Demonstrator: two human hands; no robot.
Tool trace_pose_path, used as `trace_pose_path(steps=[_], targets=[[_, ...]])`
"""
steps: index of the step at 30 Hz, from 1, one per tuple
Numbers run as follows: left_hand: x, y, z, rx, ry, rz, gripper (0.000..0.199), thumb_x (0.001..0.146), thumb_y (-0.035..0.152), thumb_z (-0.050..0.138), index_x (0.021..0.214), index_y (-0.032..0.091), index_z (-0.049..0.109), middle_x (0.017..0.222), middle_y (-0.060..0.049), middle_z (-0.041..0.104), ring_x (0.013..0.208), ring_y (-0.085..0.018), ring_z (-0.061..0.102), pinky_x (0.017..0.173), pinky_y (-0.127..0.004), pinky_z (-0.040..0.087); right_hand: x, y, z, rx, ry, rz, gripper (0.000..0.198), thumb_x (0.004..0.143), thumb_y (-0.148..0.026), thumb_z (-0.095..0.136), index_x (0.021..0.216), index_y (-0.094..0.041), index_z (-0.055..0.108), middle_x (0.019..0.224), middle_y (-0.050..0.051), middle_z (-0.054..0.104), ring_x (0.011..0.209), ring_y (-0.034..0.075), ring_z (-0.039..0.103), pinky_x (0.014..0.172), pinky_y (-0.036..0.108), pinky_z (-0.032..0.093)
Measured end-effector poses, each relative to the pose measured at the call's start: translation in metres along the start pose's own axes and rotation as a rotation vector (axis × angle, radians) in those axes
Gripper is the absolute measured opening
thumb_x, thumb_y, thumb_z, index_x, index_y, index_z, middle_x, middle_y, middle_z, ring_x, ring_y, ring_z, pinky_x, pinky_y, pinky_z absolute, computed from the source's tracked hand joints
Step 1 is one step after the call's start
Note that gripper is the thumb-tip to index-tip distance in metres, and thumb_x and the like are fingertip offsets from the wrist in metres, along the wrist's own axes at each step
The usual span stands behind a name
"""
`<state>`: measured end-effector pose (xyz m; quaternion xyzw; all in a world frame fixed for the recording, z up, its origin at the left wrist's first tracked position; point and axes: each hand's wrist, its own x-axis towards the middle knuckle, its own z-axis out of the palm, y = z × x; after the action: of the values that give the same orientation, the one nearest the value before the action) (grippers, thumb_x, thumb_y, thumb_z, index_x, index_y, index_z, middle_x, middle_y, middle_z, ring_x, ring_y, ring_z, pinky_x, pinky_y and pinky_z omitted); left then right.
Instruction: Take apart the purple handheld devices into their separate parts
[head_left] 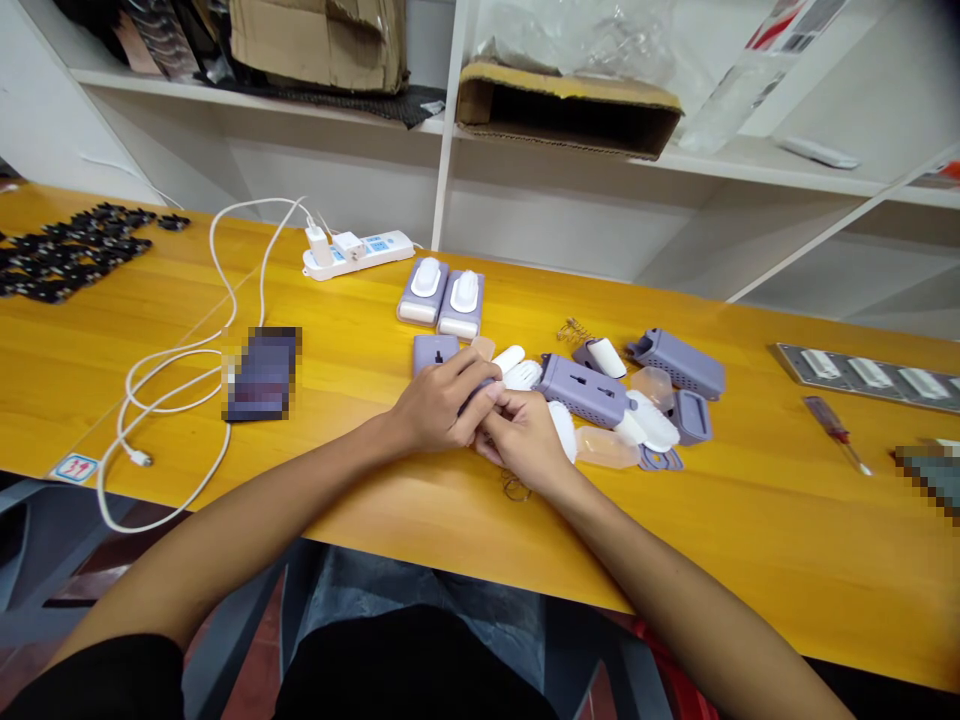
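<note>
My left hand [442, 402] and my right hand [523, 432] meet above the table, fingers closed together around a small purple plastic part [474, 396]. Only an edge of that part shows; the fingers cover the rest. Just below my right hand lies a thin wire spring [515, 487]. Beyond the fingertips are a purple casing [435, 352] and white plastic pieces [517, 368]. To the right rests a long purple perforated casing [585, 388], with a white oval piece [652, 422] and a clear-orange plastic cover [606, 447] close by.
Two purple-and-white units [422, 292] stand behind my hands. Another purple casing [679, 362] and a coiled spring [574, 331] lie farther right. A screwdriver [834, 430] is near a metal strip [870, 376]. On the left are a phone [262, 375], a white cable [214, 240] and a power strip [360, 255].
</note>
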<state>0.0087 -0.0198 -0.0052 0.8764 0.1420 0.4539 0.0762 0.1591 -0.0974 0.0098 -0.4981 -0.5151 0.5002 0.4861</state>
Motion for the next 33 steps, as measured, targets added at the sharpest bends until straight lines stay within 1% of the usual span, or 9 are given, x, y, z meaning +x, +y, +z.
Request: trace_pose_path(steps=[2,6,10,13,16,22,25,27,33], targets=[[-0.0002,-0.0002,-0.0003,0.007,-0.012,-0.004,0.018,0.116,0.025,0.047,0.114,0.018,0.064,0.103,-0.01,0.075,0.096,-0.022,0.07,0.08,-0.035,0.057,0.0016,0.0,-0.0003,0.154,-0.04,0.114,0.043,0.084,-0.053,0.079,0.06,-0.02,0.065,0.049,0.0,0.059,0.034,0.008,0.039,0.036,0.024,0.022],[-0.0003,-0.0002,-0.0008,0.012,-0.037,-0.017,0.019,0.116,0.027,0.048,0.114,0.018,0.064,0.105,-0.011,0.075,0.095,-0.021,0.071,0.079,-0.034,0.058,0.0044,-0.0016,-0.0049,0.342,-0.066,0.274,0.026,0.07,-0.038,0.081,0.061,-0.018,0.068,0.05,0.002,0.062,0.031,0.006,0.037,0.032,0.021,0.019],[-0.0004,-0.0003,-0.001,0.018,-0.04,-0.016,0.018,0.116,0.027,0.049,0.115,0.017,0.064,0.105,-0.011,0.075,0.096,-0.022,0.071,0.079,-0.033,0.058,0.0052,-0.0023,-0.0055,0.366,-0.08,0.295,0.025,0.067,-0.037,0.082,0.061,-0.017,0.069,0.05,0.001,0.062,0.031,0.005,0.034,0.032,0.021,0.018],[-0.0007,-0.0007,-0.0014,0.016,-0.043,-0.025,0.018,0.116,0.027,0.048,0.116,0.018,0.064,0.105,-0.011,0.075,0.096,-0.022,0.071,0.081,-0.035,0.059,0.0043,-0.0006,-0.0024,0.245,-0.039,0.146,0.038,0.077,-0.048,0.085,0.061,-0.019,0.066,0.05,0.0,0.061,0.033,0.006,0.036,0.034,0.022,0.021],[-0.0006,-0.0009,-0.0016,0.001,-0.036,-0.025,0.018,0.116,0.026,0.047,0.117,0.018,0.063,0.106,-0.011,0.074,0.098,-0.023,0.071,0.083,-0.036,0.059,0.0025,0.0016,-0.0008,0.073,0.0,-0.011,0.047,0.09,-0.056,0.078,0.061,-0.022,0.062,0.046,-0.005,0.05,0.037,0.007,0.036,0.039,0.023,0.025],[0.0001,-0.0002,0.0002,-0.035,0.01,-0.019,0.016,0.116,0.024,0.048,0.116,0.019,0.063,0.105,-0.01,0.075,0.097,-0.022,0.071,0.083,-0.035,0.059,-0.0004,0.0024,-0.0053,-0.457,0.14,-0.486,0.041,0.098,-0.031,0.06,0.059,-0.022,0.051,0.053,-0.003,0.051,0.05,0.01,0.039,0.052,0.027,0.031],[0.0002,0.0,0.0005,-0.054,0.027,-0.005,0.015,0.116,0.023,0.048,0.117,0.018,0.063,0.106,-0.01,0.075,0.098,-0.022,0.071,0.083,-0.036,0.058,-0.0009,0.0017,-0.0058,-0.533,0.161,-0.578,0.037,0.097,-0.026,0.058,0.061,-0.022,0.05,0.054,-0.002,0.052,0.051,0.01,0.04,0.055,0.028,0.032],[0.0001,0.0,0.0002,-0.057,0.028,-0.009,0.015,0.116,0.023,0.048,0.118,0.018,0.062,0.107,-0.01,0.076,0.099,-0.022,0.072,0.084,-0.036,0.059,-0.001,0.0008,-0.0042,-0.475,0.144,-0.502,0.037,0.097,-0.03,0.061,0.061,-0.022,0.052,0.054,-0.003,0.051,0.05,0.01,0.04,0.053,0.027,0.031],[-0.0006,-0.0008,-0.0001,-0.029,-0.006,-0.034,0.017,0.116,0.025,0.047,0.117,0.019,0.063,0.107,-0.011,0.076,0.099,-0.022,0.072,0.084,-0.036,0.059,0.0004,-0.0026,0.0002,0.071,-0.031,0.039,0.049,0.091,-0.061,0.076,0.065,-0.022,0.062,0.047,-0.004,0.054,0.035,0.008,0.037,0.038,0.024,0.023]])
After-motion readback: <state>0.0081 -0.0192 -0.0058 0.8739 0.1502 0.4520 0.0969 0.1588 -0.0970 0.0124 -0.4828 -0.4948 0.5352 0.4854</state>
